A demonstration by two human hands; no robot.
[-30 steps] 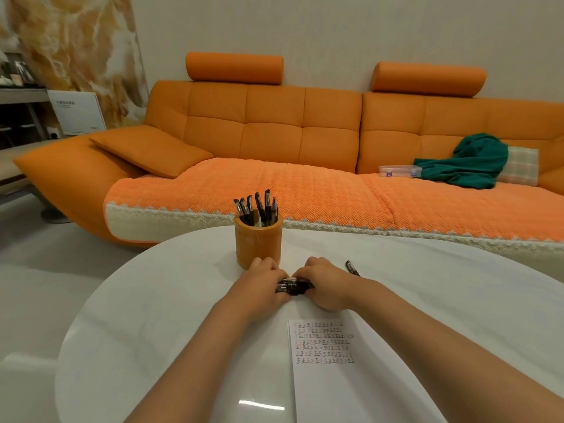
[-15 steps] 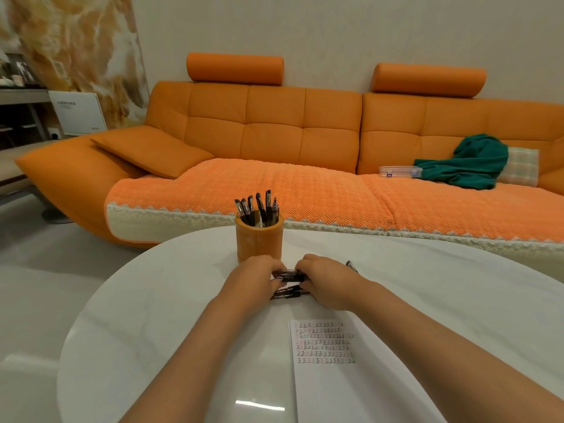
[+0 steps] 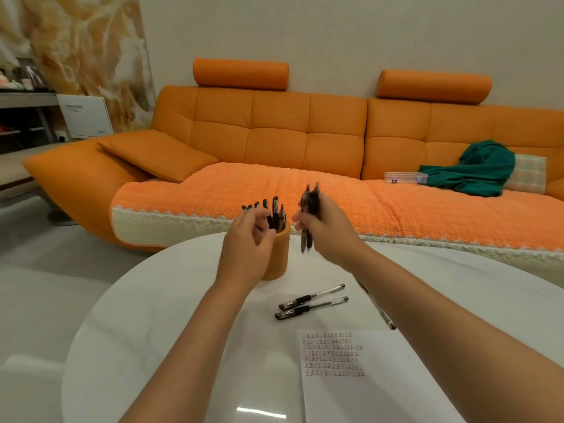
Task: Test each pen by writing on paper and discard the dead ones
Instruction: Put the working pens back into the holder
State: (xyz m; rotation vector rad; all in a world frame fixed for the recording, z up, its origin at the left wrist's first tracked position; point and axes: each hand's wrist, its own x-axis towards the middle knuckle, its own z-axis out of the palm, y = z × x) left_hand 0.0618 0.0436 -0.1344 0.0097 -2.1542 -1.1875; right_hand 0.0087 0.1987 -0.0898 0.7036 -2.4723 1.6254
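Above the white counter (image 3: 152, 315), the right hand (image 3: 323, 222) grips a bundle of pens (image 3: 309, 203) upright, just beside the orange pen holder (image 3: 279, 257). The left hand (image 3: 247, 242) curls at the holder's rim; whether it grips anything cannot be told. Two loose pens (image 3: 300, 299) lie between holder and written paper (image 3: 366, 389).

We record two hands and two forearms, all uncovered. The left hand (image 3: 245, 239), just left of the orange pen cup (image 3: 279, 261), is bare across fingers, back and wrist. The right hand (image 3: 329, 230), just right of that cup, is likewise bare and slightly blurred. The left forearm (image 3: 189, 337) and the right forearm (image 3: 427, 306) show bare from wrist to the lower frame edge; clothing beyond that we cannot tell.
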